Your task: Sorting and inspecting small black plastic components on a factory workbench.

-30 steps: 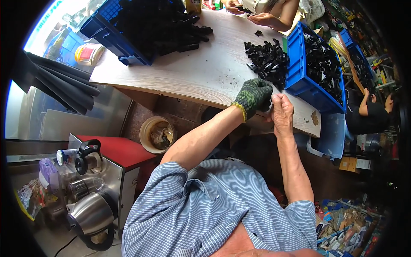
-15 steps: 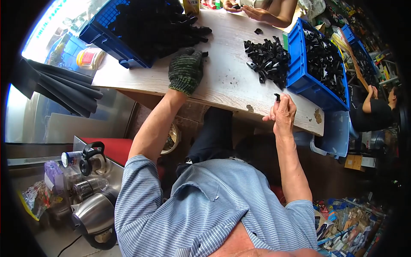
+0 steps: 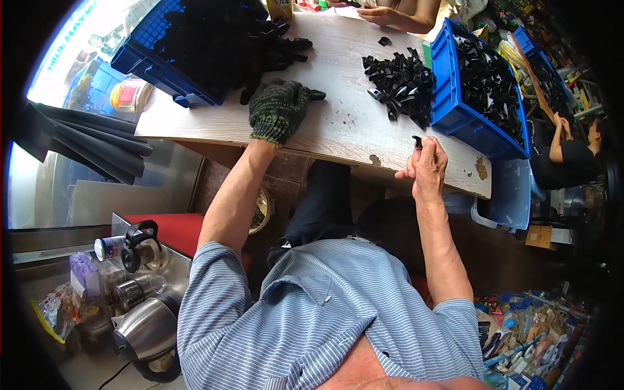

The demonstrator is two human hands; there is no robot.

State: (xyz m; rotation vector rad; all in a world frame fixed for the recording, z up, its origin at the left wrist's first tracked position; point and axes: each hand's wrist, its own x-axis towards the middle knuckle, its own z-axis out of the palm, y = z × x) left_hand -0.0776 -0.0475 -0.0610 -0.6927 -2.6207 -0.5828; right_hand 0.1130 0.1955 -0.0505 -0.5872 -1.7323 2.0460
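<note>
My left hand (image 3: 278, 110), in a dark green knitted glove, is closed over the left part of the table. A black plastic part (image 3: 316, 95) pokes out between its thumb and fingers. Just beyond that hand, a heap of long black parts (image 3: 276, 55) spills from a blue crate (image 3: 146, 68). At the table's front edge, my bare right hand (image 3: 429, 166) pinches a small curved black piece (image 3: 416, 141) upright between thumb and fingertips. Past it lies a pile of small black pieces (image 3: 400, 84) with shiny faces.
A second blue crate (image 3: 445, 84), full of small black pieces, stands to the right of the pile. Across the table (image 3: 331, 130) another person's hands (image 3: 377, 14) work. Below the table's right corner is a blue-grey bin (image 3: 510, 201). A steel kettle (image 3: 148, 325) stands lower left.
The black part now projects clearly from my gloved left hand, which has turned and come slightly nearer. My right hand keeps its small piece and has barely moved. The view has shifted slightly.
</note>
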